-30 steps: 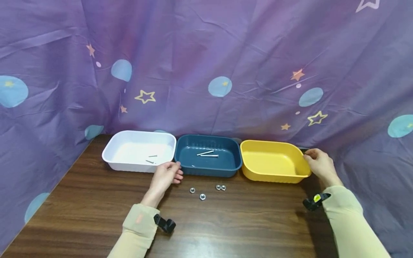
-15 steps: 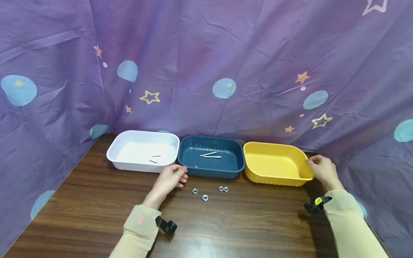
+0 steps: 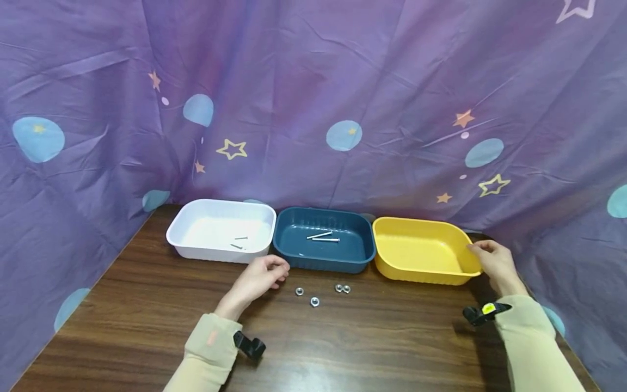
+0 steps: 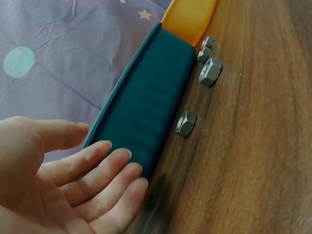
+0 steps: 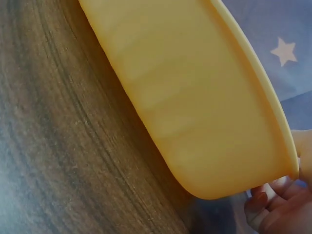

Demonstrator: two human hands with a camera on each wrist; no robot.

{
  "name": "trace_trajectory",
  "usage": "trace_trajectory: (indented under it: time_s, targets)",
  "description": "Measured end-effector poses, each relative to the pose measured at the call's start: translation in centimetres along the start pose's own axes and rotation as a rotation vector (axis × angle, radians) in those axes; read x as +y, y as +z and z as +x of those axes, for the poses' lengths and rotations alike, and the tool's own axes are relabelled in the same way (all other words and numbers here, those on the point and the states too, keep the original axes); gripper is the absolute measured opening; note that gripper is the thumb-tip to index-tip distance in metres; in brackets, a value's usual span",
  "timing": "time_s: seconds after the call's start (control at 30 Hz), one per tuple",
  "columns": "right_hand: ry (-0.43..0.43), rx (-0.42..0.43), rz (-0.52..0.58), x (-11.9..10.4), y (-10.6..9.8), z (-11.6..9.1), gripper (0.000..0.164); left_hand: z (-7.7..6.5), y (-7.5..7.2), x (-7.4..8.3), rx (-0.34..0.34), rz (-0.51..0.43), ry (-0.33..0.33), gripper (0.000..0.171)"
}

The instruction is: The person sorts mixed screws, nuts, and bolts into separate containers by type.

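In the head view, my left hand (image 3: 258,280) hovers just in front of the white tray (image 3: 196,251) and the dark blue tray (image 3: 323,263). Its fingers are loosely bent with nothing between them, as the left wrist view confirms. Several hex nuts lie on the table to its right, among them one nearer nut (image 3: 314,301) and a touching pair (image 3: 343,288). At the far right my right hand (image 3: 497,264) pinches the rim of the yellow tray (image 3: 426,274). The right wrist view has the thumb partly hidden behind that rim and fingers outside it.
Two thin screws (image 3: 237,246) lie in the white tray, and two longer bolts (image 3: 325,240) in the blue one. The three trays stand in a row against a purple star-patterned cloth (image 3: 284,109), along the back of the brown wooden table (image 3: 367,337).
My left hand has drawn back slightly from the corner of the blue tray, toward me. The right hand stays at the yellow tray's rim. The whole head view has shifted a little.
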State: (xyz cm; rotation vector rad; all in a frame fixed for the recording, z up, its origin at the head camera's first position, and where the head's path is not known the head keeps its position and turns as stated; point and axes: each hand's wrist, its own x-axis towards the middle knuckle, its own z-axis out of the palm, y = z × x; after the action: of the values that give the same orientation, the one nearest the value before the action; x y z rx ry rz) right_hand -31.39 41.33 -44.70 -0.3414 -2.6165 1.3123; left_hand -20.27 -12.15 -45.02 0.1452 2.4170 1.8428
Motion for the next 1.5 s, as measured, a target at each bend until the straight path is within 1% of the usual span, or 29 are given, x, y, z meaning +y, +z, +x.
trace_trajectory:
  time_s: [0.13,0.27,0.33,0.5,0.63,0.73,0.8,0.9,0.97,1.07,1.27,1.5]
  targets:
    - [0.004,0.006,0.082,-0.3,0.6,0.3,0.026,-0.2,-0.4,0.0,-0.019,0.061,0.068,0.02]
    - [0.002,0.012,0.143,-0.5,1.0,0.7,0.02,-0.2,-0.5,0.1,-0.019,0.141,0.111,0.018]
    - [0.011,0.015,0.16,-0.4,1.1,0.8,0.017,0.0,-0.5,0.2,-0.029,0.184,0.128,0.017]
    - [0.053,0.03,0.206,-0.1,0.9,0.4,0.012,0.2,0.2,0.5,-0.054,0.284,0.217,0.016]
    - [0.085,0.009,0.333,0.5,0.5,-0.2,0.009,0.2,0.9,0.4,-0.073,0.314,0.265,0.015]
    - [0.132,-0.018,0.433,0.9,0.2,-0.7,0.008,0.0,1.4,0.2,-0.074,0.373,0.299,0.015]
    - [0.152,-0.022,0.45,1.1,0.1,-1.0,0.009,-0.2,1.7,0.1,-0.068,0.429,0.312,0.015]
    - [0.151,-0.029,0.477,1.0,0.1,-1.0,0.009,-0.4,2.0,0.1,-0.051,0.503,0.291,0.016]
    - [0.14,-0.036,0.483,0.8,0.1,-0.9,0.009,-0.5,2.1,0.2,-0.047,0.543,0.263,0.016]
    - [0.14,-0.049,0.517,0.6,0.1,-0.7,0.009,-0.5,2.3,0.2,-0.049,0.604,0.245,0.015]
    - [0.156,-0.046,0.528,0.9,0.2,-0.7,0.009,-0.7,2.7,0.0,-0.04,0.696,0.278,0.012]
    - [0.173,-0.031,0.536,1.0,0.5,-0.6,0.01,-0.7,3.0,-0.2,-0.008,0.726,0.322,0.01]
